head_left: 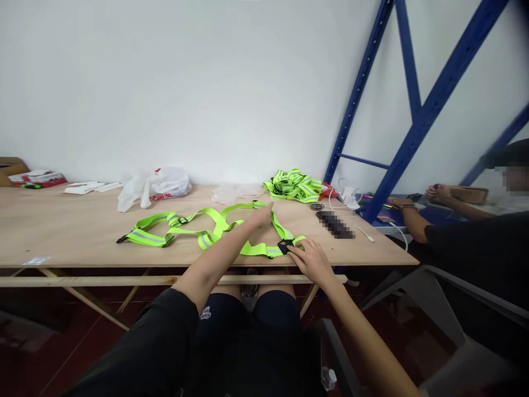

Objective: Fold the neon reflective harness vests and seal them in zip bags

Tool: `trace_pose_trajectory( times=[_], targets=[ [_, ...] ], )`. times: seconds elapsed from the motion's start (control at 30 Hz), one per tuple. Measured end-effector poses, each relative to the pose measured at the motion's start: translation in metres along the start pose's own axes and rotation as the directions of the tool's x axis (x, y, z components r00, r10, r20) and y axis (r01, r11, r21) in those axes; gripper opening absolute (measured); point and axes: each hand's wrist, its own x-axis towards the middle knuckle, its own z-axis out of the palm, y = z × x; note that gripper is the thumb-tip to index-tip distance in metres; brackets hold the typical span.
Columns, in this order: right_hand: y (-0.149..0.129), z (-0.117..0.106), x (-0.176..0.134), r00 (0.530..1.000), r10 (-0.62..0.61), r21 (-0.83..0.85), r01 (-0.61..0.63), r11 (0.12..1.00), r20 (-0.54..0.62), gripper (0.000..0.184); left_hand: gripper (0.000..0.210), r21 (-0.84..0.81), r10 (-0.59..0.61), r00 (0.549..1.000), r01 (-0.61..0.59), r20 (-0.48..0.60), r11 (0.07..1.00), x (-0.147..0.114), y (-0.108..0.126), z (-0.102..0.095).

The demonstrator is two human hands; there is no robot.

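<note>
A neon-yellow reflective safety harness (221,225), with grey stripes and black buckles, lies spread over the wooden table. My right hand (312,260) is closed at its right end, thumb and fingers on a black buckle (285,246) and the strap beside it. My left hand (263,216) reaches across the harness to the strap on its far right side. Its fingers are mostly hidden behind the hand, so their grip does not show. A black clip (122,239) ends the harness at the left.
Behind the harness lies a pile of similar neon straps (294,184). White plastic bags (171,182) and a clear bag (235,193) rest toward the wall. A blurred dark object (335,225) and a white cable (366,234) lie right, near a blue rack post (382,182). Another person sits beyond.
</note>
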Motion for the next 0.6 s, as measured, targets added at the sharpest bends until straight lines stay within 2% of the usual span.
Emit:
trace_pose_trajectory(
  times=[0.07,0.13,0.2,0.27,0.3,0.37,0.43,0.47,0.5,0.53,0.6],
  targets=[
    [0.004,0.004,-0.002,1.000,0.020,0.051,-0.021,0.998,0.015,0.030,0.065,0.026,0.019,1.000,-0.019,-0.021,0.999,-0.010,-0.001,-0.018],
    [0.009,0.008,-0.005,0.999,0.038,0.082,-0.039,0.996,0.017,0.032,0.053,0.052,0.031,0.997,-0.027,-0.072,0.998,-0.027,-0.011,-0.044],
    [0.013,0.011,-0.007,0.999,0.054,0.088,-0.054,0.995,0.001,0.034,0.045,0.069,0.022,0.990,-0.013,-0.137,0.998,-0.056,-0.032,-0.075],
    [0.012,0.011,-0.007,0.997,0.069,0.077,-0.066,0.995,-0.034,0.037,0.041,0.079,-0.030,0.975,0.049,-0.218,0.996,-0.097,-0.064,-0.108],
    [0.009,0.011,-0.005,0.995,0.080,0.067,-0.076,0.995,-0.060,0.037,0.039,0.063,-0.097,0.946,0.122,-0.309,0.990,-0.121,-0.083,-0.122],
    [-0.002,0.008,0.001,0.989,0.094,0.057,-0.088,0.995,-0.113,0.036,0.037,0.024,-0.275,0.837,0.324,-0.473,0.946,-0.171,-0.123,-0.141],
    [-0.022,0.005,0.012,0.986,0.079,0.074,-0.068,0.995,-0.146,0.033,0.036,-0.011,-0.408,0.719,0.487,-0.563,0.873,-0.216,-0.155,-0.145],
    [-0.034,0.004,0.019,0.988,0.054,0.093,-0.041,0.995,-0.147,0.033,0.036,-0.010,-0.434,0.702,0.520,-0.565,0.854,-0.234,-0.167,-0.141],
    [-0.046,0.005,0.027,0.990,0.017,0.111,-0.001,0.994,-0.140,0.032,0.037,-0.010,-0.438,0.718,0.515,-0.541,0.857,-0.247,-0.175,-0.135],
    [-0.058,0.006,0.034,0.992,-0.024,0.125,0.039,0.991,-0.121,0.032,0.040,0.004,-0.397,0.768,0.461,-0.503,0.887,-0.255,-0.180,-0.127],
    [-0.079,0.011,0.048,0.992,-0.105,0.141,0.115,0.983,-0.075,0.034,0.047,0.068,-0.233,0.888,0.281,-0.396,0.957,-0.260,-0.181,-0.109]
  ],
)
